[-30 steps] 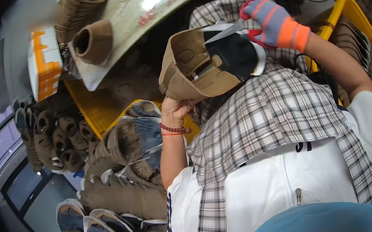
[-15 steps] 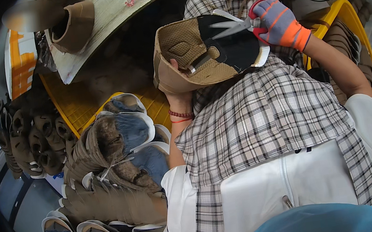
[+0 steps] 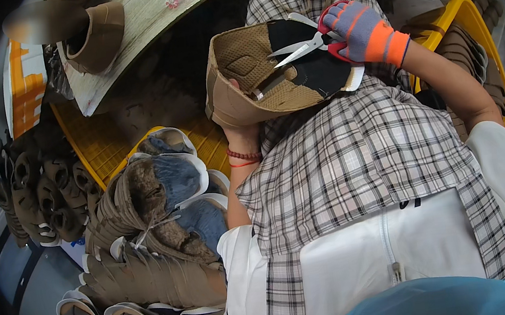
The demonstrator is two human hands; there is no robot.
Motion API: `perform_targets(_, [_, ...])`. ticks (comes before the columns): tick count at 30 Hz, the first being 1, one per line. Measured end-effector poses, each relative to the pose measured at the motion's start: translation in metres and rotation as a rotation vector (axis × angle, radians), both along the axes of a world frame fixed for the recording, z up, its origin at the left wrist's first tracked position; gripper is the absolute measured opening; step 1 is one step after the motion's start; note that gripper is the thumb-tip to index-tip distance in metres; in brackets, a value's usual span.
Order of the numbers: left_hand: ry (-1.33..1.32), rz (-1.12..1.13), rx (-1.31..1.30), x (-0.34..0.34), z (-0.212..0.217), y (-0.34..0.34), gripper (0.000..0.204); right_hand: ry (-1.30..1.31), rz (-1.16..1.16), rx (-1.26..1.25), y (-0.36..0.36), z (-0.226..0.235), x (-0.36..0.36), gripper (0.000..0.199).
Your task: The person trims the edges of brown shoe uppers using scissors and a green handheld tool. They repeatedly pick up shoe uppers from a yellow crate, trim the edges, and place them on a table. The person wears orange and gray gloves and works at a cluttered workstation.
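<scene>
My left hand (image 3: 237, 116) is closed round the near left side of a tan shoe upper (image 3: 221, 88), its thumb showing inside. The upper has tan mesh lining, a black lining patch and white edging, and sits above my plaid apron (image 3: 343, 165). My right hand (image 3: 364, 33), in a grey and orange glove, grips red-handled scissors (image 3: 317, 43). The blades are spread, with their tips over the lining inside the upper. Whether the tips touch the lining I cannot tell.
Stacked brown shoe uppers (image 3: 152, 266) with blue-grey linings crowd my left side, beside a yellow basket (image 3: 89, 150). Another yellow basket (image 3: 476, 7) with uppers stands at right. A pale table (image 3: 146, 28) bearing a tan shoe piece (image 3: 103, 33) is at the far left.
My right hand has moved left with the scissors, bringing the blades further over the tan mesh lining. The blades point lower and are spread. My left hand keeps its hold on the upper.
</scene>
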State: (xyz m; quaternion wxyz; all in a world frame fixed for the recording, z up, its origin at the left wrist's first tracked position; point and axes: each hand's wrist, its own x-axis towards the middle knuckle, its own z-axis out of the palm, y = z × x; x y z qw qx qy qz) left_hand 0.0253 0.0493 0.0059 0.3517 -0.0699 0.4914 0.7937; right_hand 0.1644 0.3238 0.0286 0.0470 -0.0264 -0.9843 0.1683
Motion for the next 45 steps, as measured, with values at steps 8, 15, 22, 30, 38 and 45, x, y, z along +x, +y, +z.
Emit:
perform_targets(8, [-0.037,-0.019,0.013,0.0,-0.003,-0.004,0.037,0.041,-0.022,0.117,-0.008,-0.002,-0.009,0.035])
perform_targets(15, [-0.002,-0.007,0.035,0.006,0.015,0.008,0.039,-0.044,-0.084,-0.026,0.002,0.002,0.004,0.034])
perform_targets(22, [0.081,-0.042,-0.026,0.002,-0.017,-0.015,0.036,0.009,-0.026,0.184,-0.013,0.007,-0.017,0.037])
perform_targets(30, [0.007,-0.058,-0.107,0.003,-0.015,-0.017,0.041,0.096,-0.051,0.06,-0.002,0.019,-0.003,0.034])
perform_targets(38, [0.03,-0.027,-0.147,0.012,0.008,-0.007,0.045,-0.1,-0.127,0.039,-0.001,0.016,0.0,0.034])
perform_targets(45, [-0.123,0.094,-0.051,0.011,0.015,0.004,0.038,0.053,-0.01,0.077,-0.009,0.021,-0.003,0.035])
